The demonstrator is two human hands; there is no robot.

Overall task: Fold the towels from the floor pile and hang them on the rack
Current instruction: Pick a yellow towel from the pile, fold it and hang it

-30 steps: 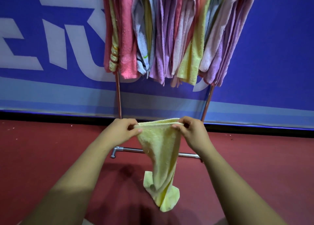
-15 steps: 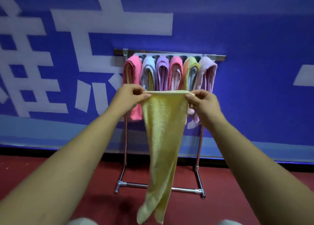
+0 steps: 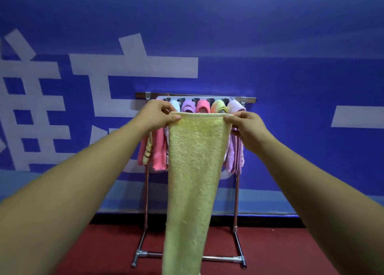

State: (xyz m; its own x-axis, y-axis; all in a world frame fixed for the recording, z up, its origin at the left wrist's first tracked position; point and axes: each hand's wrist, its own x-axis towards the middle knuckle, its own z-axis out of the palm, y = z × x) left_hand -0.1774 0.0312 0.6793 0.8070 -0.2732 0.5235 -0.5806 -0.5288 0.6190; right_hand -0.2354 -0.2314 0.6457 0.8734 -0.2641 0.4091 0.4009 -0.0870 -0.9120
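Note:
A yellow towel (image 3: 193, 170) hangs long and narrow in front of me, stretched flat along its top edge. My left hand (image 3: 158, 114) pinches its top left corner and my right hand (image 3: 247, 123) pinches its top right corner. Both arms reach forward at about the height of the rack's top bar. Behind the towel stands the metal rack (image 3: 247, 99), with several folded towels (image 3: 202, 106) in pink, white, purple and yellow draped side by side over it. The floor pile is out of sight.
A blue wall banner (image 3: 291, 77) with large white characters runs right behind the rack. The rack's legs and base bar (image 3: 220, 258) stand on the dark red floor (image 3: 276, 252). Room lies open on the floor to either side of the rack.
My hands have lifted the yellow towel from near the floor up to the rack's top. The view has tilted up, and the towel now hangs straight with its top edge pulled wider.

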